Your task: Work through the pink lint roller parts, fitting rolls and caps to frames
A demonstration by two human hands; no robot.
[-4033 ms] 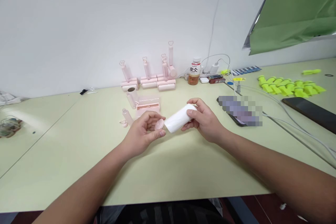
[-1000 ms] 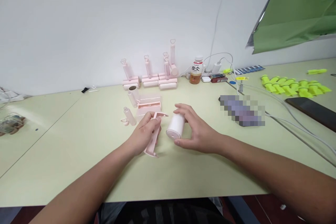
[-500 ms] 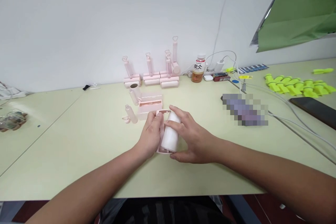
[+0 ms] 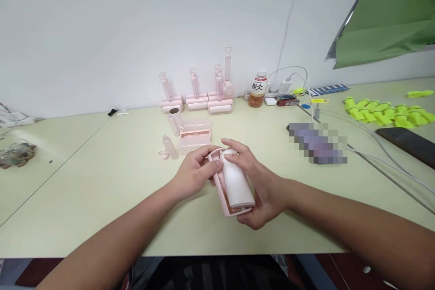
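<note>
White roll (image 4: 237, 181) seated in pink frame (image 4: 222, 192), above bench (image 4: 102, 181); right hand (image 4: 261, 186) grip clamped under both; left hand (image 4: 195, 173) grip pinching frame's far end

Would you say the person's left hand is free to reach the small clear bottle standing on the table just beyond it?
Probably not right now: the left hand is gripping the pink frame around the white roll. The path to the clear bottle looks open, with bare table between.

Both hands (image 4: 231, 176) together, fingers curled
</note>
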